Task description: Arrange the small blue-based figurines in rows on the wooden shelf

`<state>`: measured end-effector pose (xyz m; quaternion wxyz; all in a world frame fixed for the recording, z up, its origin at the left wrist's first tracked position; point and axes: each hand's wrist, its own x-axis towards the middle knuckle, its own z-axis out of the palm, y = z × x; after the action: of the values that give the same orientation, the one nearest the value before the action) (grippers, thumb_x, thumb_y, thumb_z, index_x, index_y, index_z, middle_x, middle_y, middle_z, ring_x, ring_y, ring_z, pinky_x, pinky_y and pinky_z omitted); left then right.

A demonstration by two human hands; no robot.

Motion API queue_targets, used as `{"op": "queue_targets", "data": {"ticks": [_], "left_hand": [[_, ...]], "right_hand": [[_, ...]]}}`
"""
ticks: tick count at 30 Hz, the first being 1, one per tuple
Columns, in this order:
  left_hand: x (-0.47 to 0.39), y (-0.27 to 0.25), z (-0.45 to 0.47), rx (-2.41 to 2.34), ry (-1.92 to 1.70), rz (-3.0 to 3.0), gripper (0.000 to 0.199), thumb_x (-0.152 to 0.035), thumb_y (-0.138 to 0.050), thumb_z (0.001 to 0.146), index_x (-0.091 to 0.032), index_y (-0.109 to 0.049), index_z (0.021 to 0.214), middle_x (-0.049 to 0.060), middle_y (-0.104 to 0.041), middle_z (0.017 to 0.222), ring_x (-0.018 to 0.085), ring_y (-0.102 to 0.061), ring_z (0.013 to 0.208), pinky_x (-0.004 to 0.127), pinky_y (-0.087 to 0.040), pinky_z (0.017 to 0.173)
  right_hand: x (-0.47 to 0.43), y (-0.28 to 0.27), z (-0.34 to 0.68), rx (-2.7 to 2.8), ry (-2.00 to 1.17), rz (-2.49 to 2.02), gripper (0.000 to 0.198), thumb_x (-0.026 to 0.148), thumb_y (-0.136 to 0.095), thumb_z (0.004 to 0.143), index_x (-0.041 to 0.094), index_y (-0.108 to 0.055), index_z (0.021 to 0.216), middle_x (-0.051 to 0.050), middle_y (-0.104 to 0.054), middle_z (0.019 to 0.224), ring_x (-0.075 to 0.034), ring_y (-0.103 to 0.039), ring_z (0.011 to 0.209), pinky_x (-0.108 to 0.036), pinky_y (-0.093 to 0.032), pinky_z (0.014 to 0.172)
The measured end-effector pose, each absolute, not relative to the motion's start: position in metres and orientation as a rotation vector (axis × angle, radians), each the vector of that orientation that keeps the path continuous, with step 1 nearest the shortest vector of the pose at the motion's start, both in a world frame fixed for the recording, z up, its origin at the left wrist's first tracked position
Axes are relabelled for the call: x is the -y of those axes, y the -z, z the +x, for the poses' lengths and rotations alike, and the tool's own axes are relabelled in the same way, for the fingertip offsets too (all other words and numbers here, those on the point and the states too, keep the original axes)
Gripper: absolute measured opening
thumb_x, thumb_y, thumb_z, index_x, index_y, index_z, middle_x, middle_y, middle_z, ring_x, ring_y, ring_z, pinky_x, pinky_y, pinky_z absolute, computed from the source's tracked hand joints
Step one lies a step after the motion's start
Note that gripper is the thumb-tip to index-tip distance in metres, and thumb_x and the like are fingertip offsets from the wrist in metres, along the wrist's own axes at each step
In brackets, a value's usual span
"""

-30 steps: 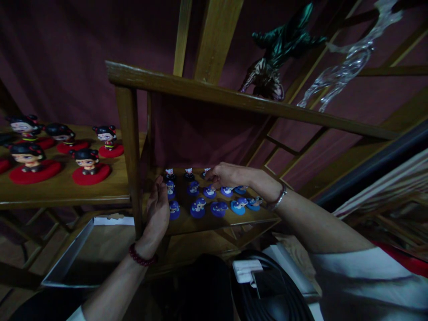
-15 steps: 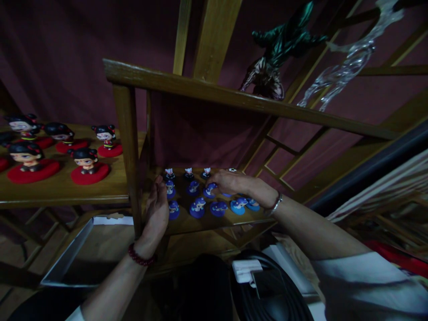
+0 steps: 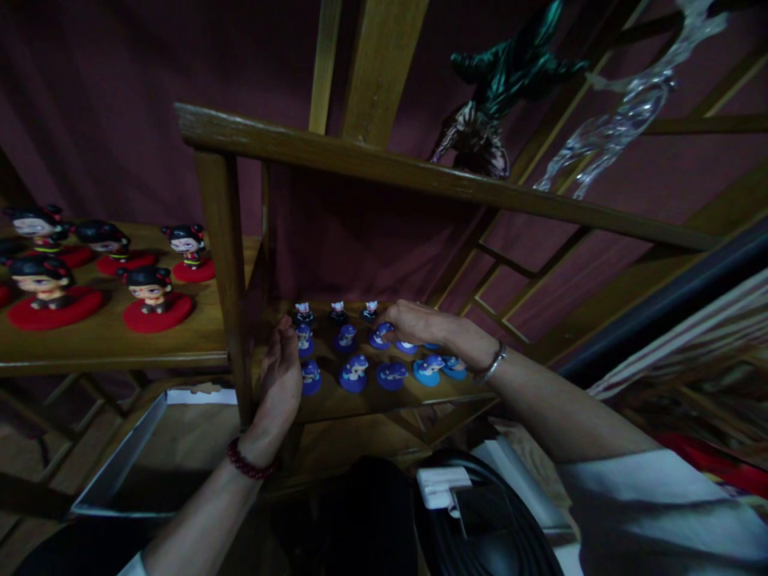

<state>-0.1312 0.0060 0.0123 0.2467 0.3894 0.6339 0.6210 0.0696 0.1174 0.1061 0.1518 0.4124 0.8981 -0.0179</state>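
Small purple-haired figurines on round purple or blue bases stand in two rows on the low wooden shelf (image 3: 336, 408). My right hand (image 3: 414, 324) reaches in from the right, its fingers closed on a purple figurine (image 3: 380, 336) in the back row; the fingertips are partly hidden. Beside the shelf's left post, my left hand (image 3: 281, 376) is open, fingers stretched upward, next to a left-end figurine (image 3: 310, 376). Behind the purple rows, small black-and-white figurines (image 3: 338, 312) line the back of the shelf.
Black-haired figurines on red bases (image 3: 157, 310) occupy the higher shelf at left. An upper wooden rail (image 3: 360, 166) runs above my hands, bearing a green-and-bronze statue (image 3: 501, 104) and a clear glass-like ornament (image 3: 630, 112). An open box (image 3: 174, 448) lies lower left; coiled black cable (image 3: 504, 544) is below.
My right hand has shifted slightly right and back, and the purple figurine at its fingers has moved with it. A neighbouring purple figurine shows more. My left hand stays in place.
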Motion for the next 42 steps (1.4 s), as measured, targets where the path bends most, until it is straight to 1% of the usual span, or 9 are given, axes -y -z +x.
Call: {"op": "queue_targets", "data": {"ticks": [5,8,11,18,21,24,27,38,42], "left_hand": [[-0.007,-0.0125,-0.1308,-1.72,-1.719,1.079,0.037,-0.039,-0.036,0.094,-0.024,-0.058,0.119,0.005,-0.061,0.129,0.019,-0.054,0.122,0.034,-0.037,0.107],[-0.0069,-0.0149,-0.1301,-1.723,-1.704,1.049,0.038,-0.037,-0.036,0.093,-0.021,-0.058,0.12,0.007,-0.06,0.131,0.019,-0.052,0.124,0.032,-0.035,0.108],[-0.0059,-0.0179,-0.1289,-1.712,-1.69,1.007,0.04,-0.036,-0.037,0.092,-0.019,-0.056,0.122,0.009,-0.058,0.133,0.019,-0.051,0.125,0.031,-0.035,0.107],[-0.0049,-0.0159,-0.1299,-1.706,-1.681,1.039,0.037,-0.039,-0.038,0.092,-0.024,-0.057,0.121,0.006,-0.059,0.132,0.02,-0.051,0.125,0.034,-0.032,0.11],[-0.0051,-0.0162,-0.13,-1.71,-1.668,1.028,0.039,-0.038,-0.037,0.093,-0.022,-0.055,0.123,0.007,-0.058,0.133,0.019,-0.05,0.126,0.033,-0.031,0.11],[-0.005,-0.0184,-0.1296,-1.71,-1.649,1.014,0.04,-0.037,-0.036,0.093,-0.019,-0.054,0.124,0.009,-0.057,0.134,0.019,-0.051,0.125,0.032,-0.033,0.109],[-0.0048,-0.0197,-0.1293,-1.695,-1.665,1.016,0.038,-0.035,-0.037,0.093,-0.02,-0.055,0.122,0.008,-0.057,0.133,0.019,-0.051,0.125,0.032,-0.034,0.108],[-0.0042,-0.0177,-0.1296,-1.693,-1.669,1.032,0.038,-0.038,-0.036,0.093,-0.02,-0.055,0.122,0.01,-0.058,0.133,0.021,-0.052,0.124,0.035,-0.036,0.107],[-0.006,-0.0133,-0.1308,-1.713,-1.712,1.07,0.037,-0.039,-0.035,0.093,-0.024,-0.057,0.119,0.007,-0.061,0.129,0.019,-0.054,0.122,0.033,-0.036,0.107]], "right_hand": [[-0.1195,-0.104,0.0702,-2.58,0.082,1.162,0.03,0.026,-0.06,0.08,0.019,-0.07,0.107,-0.007,-0.072,0.095,-0.019,-0.065,0.082,-0.023,-0.042,0.064],[-0.1196,-0.1047,0.0689,-2.589,0.095,1.143,0.029,0.023,-0.06,0.08,0.019,-0.071,0.106,-0.007,-0.072,0.097,-0.018,-0.065,0.084,-0.022,-0.043,0.066],[-0.118,-0.1064,0.068,-2.585,0.112,1.138,0.028,0.022,-0.058,0.08,0.019,-0.071,0.105,-0.006,-0.073,0.093,-0.018,-0.065,0.081,-0.022,-0.043,0.066],[-0.1178,-0.1054,0.0709,-2.601,0.105,1.148,0.03,0.025,-0.058,0.08,0.019,-0.07,0.108,-0.007,-0.072,0.095,-0.02,-0.066,0.084,-0.024,-0.045,0.069],[-0.1191,-0.1044,0.0708,-2.607,0.121,1.132,0.03,0.024,-0.058,0.08,0.018,-0.07,0.107,-0.007,-0.073,0.095,-0.019,-0.066,0.084,-0.024,-0.045,0.07],[-0.1199,-0.1036,0.07,-2.609,0.107,1.143,0.031,0.023,-0.059,0.079,0.019,-0.07,0.108,-0.007,-0.073,0.099,-0.02,-0.066,0.087,-0.024,-0.046,0.071],[-0.1194,-0.104,0.0694,-2.601,0.087,1.159,0.033,0.023,-0.06,0.079,0.019,-0.07,0.11,-0.008,-0.072,0.102,-0.021,-0.066,0.09,-0.025,-0.046,0.072],[-0.1147,-0.1071,0.0691,-2.591,0.104,1.154,0.03,0.025,-0.06,0.08,0.021,-0.07,0.107,-0.006,-0.073,0.096,-0.019,-0.065,0.084,-0.025,-0.045,0.071],[-0.1151,-0.1075,0.0715,-2.597,0.102,1.138,0.034,0.025,-0.061,0.08,0.019,-0.068,0.113,-0.007,-0.072,0.1,-0.02,-0.066,0.087,-0.025,-0.045,0.071]]}}
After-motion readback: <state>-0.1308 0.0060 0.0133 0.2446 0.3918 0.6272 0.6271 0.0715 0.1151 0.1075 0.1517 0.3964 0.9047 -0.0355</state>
